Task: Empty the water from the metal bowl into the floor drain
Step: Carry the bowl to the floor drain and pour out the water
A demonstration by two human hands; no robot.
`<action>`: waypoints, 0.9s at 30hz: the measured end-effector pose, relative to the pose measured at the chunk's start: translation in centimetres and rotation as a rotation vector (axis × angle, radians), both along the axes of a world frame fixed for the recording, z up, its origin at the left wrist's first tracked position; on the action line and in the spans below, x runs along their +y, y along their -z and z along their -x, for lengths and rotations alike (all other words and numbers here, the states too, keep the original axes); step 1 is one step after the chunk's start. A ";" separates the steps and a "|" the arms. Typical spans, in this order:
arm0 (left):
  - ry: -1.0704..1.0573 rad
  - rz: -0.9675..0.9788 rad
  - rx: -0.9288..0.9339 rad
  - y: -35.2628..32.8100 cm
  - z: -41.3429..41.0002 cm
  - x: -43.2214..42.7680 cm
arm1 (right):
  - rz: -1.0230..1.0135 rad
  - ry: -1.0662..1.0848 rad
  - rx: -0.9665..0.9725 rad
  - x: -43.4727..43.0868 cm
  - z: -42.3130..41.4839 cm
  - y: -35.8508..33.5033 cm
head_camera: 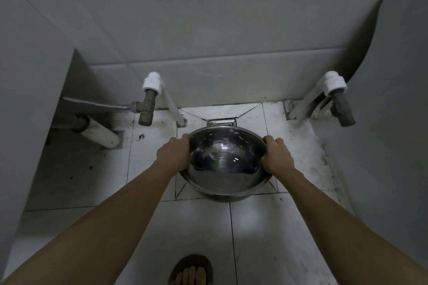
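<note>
A round metal bowl (225,164) hangs above the white tiled floor in the middle of the head view. It is tipped away from me, its far rim lower. My left hand (173,154) grips the bowl's left rim and my right hand (276,157) grips its right rim. Dark water with bright glints lies inside the bowl. The square metal floor drain (221,122) shows just beyond the far rim, mostly hidden by the bowl. I see no stream of water leaving the bowl.
A brass valve with a white pipe (148,99) juts out at the left, and a second valve (340,99) at the right. A white drain pipe (99,132) enters the floor at the left. Grey walls close in on three sides. A sandalled foot (191,271) stands below.
</note>
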State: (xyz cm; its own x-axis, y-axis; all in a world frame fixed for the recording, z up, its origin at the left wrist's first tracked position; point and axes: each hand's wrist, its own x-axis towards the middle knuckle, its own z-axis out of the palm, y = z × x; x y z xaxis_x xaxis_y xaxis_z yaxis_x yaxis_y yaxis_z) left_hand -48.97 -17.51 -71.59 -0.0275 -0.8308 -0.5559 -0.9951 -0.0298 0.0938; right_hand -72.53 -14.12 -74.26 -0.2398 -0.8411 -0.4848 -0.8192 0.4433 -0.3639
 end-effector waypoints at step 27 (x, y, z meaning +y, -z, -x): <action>0.075 -0.009 -0.056 -0.3 -0.1 -1.8 | -0.061 -0.004 0.014 -1.4 0.6 0.1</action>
